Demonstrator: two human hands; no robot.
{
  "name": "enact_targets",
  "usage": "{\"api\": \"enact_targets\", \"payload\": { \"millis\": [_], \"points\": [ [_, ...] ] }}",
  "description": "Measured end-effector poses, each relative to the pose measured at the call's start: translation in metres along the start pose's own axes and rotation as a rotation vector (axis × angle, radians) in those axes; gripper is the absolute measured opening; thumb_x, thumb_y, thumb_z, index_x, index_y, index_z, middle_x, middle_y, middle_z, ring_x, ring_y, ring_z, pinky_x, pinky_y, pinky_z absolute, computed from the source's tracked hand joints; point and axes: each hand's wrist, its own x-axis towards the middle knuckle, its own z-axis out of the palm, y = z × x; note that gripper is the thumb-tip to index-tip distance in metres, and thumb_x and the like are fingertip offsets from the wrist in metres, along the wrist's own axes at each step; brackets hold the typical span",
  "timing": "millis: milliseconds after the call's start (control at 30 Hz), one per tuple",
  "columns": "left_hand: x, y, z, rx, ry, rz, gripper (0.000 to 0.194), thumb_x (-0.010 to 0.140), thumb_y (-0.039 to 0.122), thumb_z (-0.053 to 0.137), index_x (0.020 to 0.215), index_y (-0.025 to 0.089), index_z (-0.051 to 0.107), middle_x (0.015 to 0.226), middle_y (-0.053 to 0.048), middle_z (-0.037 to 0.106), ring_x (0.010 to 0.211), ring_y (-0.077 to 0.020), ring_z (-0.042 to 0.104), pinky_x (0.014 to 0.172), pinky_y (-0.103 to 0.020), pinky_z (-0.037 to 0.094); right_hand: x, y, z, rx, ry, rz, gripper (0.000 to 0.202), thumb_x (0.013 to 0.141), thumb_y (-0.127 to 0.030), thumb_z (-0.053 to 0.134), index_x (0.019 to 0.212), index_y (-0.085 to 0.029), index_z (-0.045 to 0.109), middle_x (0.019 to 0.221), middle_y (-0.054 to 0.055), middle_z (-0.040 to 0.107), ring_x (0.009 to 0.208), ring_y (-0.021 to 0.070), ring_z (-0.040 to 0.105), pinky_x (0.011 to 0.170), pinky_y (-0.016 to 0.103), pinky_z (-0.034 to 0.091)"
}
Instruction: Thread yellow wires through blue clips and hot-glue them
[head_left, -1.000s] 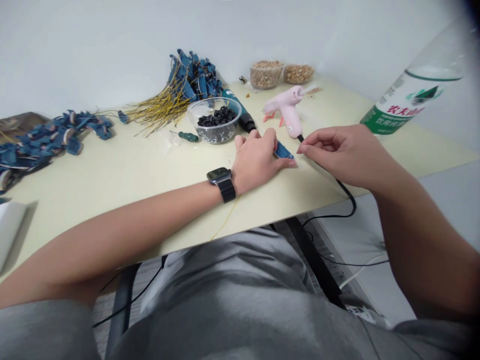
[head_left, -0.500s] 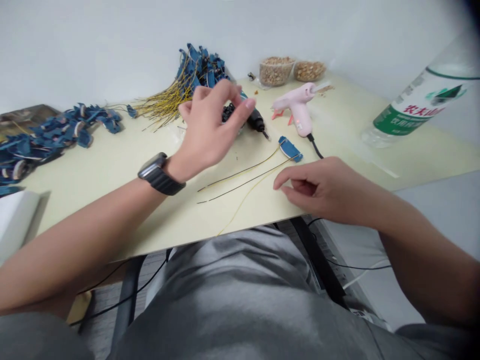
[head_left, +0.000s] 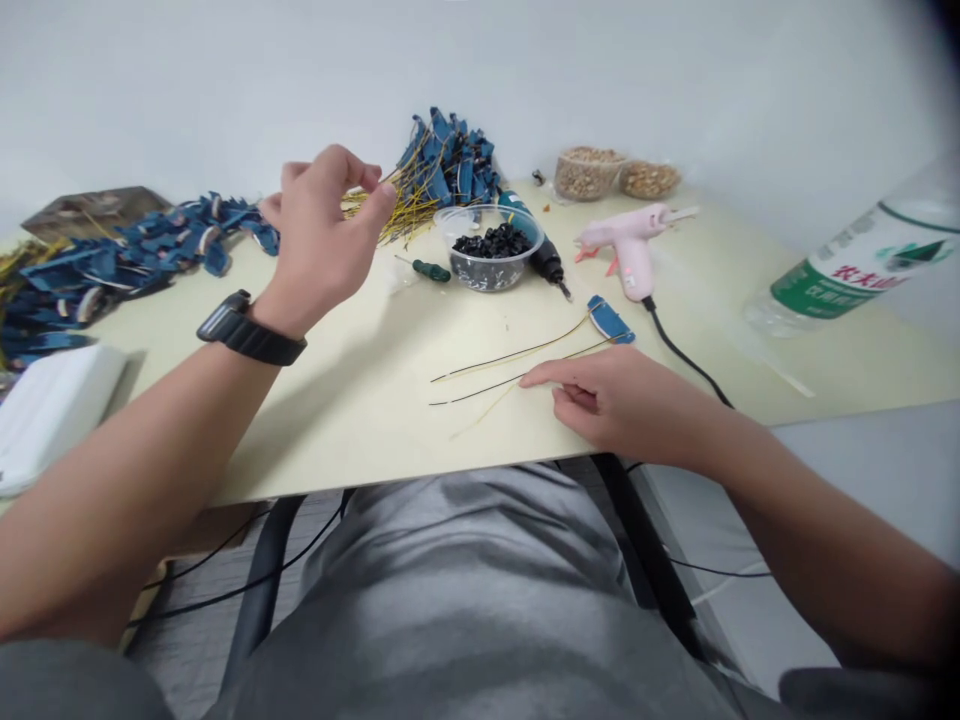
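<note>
My left hand (head_left: pixel 322 235), wearing a black watch, is raised over the table before the wired blue pieces (head_left: pixel 450 160). Its thumb and index fingertip are close together in a pinch; anything between them is too small to make out. My right hand (head_left: pixel 626 405) rests low over the table's front part, with its index finger stretched out onto the thin yellow wire (head_left: pixel 487 408) and its other fingers curled. Just beyond it lies a single blue piece (head_left: pixel 611 320), its black and yellow wires running left across the table.
A clear bowl of small black parts (head_left: pixel 491 272), a green-handled tool (head_left: pixel 431 270), a dark pen-like tool (head_left: pixel 549 262) and a pink glue gun (head_left: pixel 634 250) stand behind. More blue pieces (head_left: pixel 135 260) and a white box (head_left: pixel 56 410) are left, a bottle (head_left: pixel 847 260) right.
My left hand has moved left, away from the bowl, and its thumb and index finger are closer together. My right index finger has stretched out onto the yellow wire. The view has shifted slightly.
</note>
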Motion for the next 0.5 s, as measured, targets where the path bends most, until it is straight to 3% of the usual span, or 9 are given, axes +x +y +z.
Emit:
{"api": "enact_targets", "payload": {
  "millis": [233,367,500],
  "points": [
    [-0.006,-0.022,0.0,0.003,-0.03,-0.005,0.035,0.107,0.069,0.053,0.113,0.037,0.067,0.148,0.019,0.078,0.146,-0.031,0.051,0.132,-0.06,0.026,0.002,-0.01,0.002,-0.102,-0.047,0.018,0.06,0.095,-0.015,0.057,0.147,-0.014,0.088,0.087,0.009,0.086,0.064,0.0209,0.064,0.068,0.034,0.044],
    [-0.006,-0.026,0.001,0.001,-0.026,-0.007,0.026,0.107,0.059,0.058,0.115,0.036,0.066,0.148,0.018,0.078,0.147,-0.029,0.05,0.132,-0.059,0.025,0.001,-0.015,0.0,-0.12,-0.026,0.015,0.056,0.094,-0.018,0.059,0.141,-0.015,0.089,0.083,0.009,0.083,0.067,0.0242,0.066,0.07,0.037,0.043],
    [-0.002,-0.03,0.0,-0.051,0.04,0.005,0.017,0.107,0.047,0.064,0.115,0.032,0.065,0.139,0.011,0.08,0.134,-0.0242,0.058,0.128,-0.053,0.032,0.014,-0.025,-0.014,-0.132,0.069,0.002,0.042,0.097,-0.022,0.062,0.129,-0.021,0.088,0.066,0.003,0.069,0.061,0.0229,0.059,0.067,0.037,0.038]
  ]
}}
